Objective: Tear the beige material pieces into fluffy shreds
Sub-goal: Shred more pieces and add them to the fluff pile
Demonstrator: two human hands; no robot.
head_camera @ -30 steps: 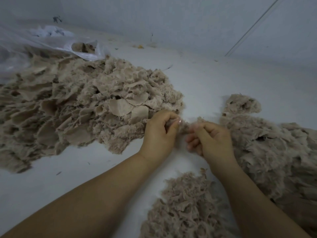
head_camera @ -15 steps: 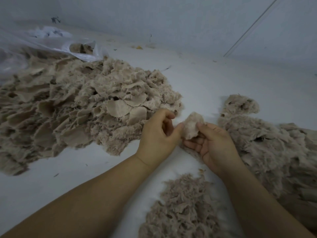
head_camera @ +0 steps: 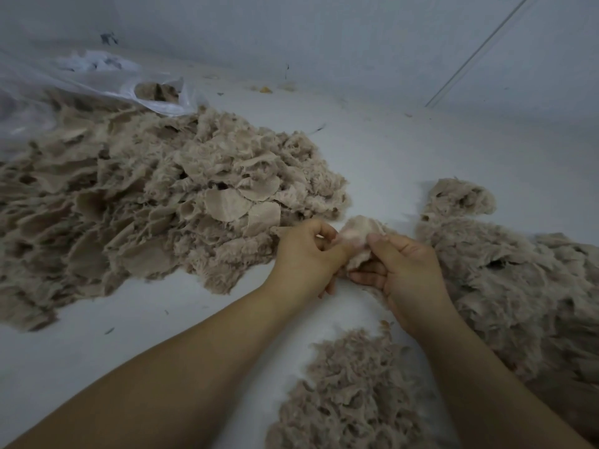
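White floor (head_camera: pixel 405 163) by a pale wall. Both hands meet mid-floor, left hand (head_camera: pixel 304 254) and right hand (head_camera: pixel 405 270) each pinching one beige piece (head_camera: pixel 358 236). I'd keep the pinches close together and pull apart slowly so it fluffs instead of snapping.

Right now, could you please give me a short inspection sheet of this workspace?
Surface: white tabletop, scattered specks.
Job's things: big pile of flat pieces at left; fluffy heap at right; small shred pile nearest; one piece held up between both hands.
Clutter: plastic bag far left.
Hands: left hand and right hand both pinch the piece.
Cables: nothing seen.
Surroundings: pale wall.
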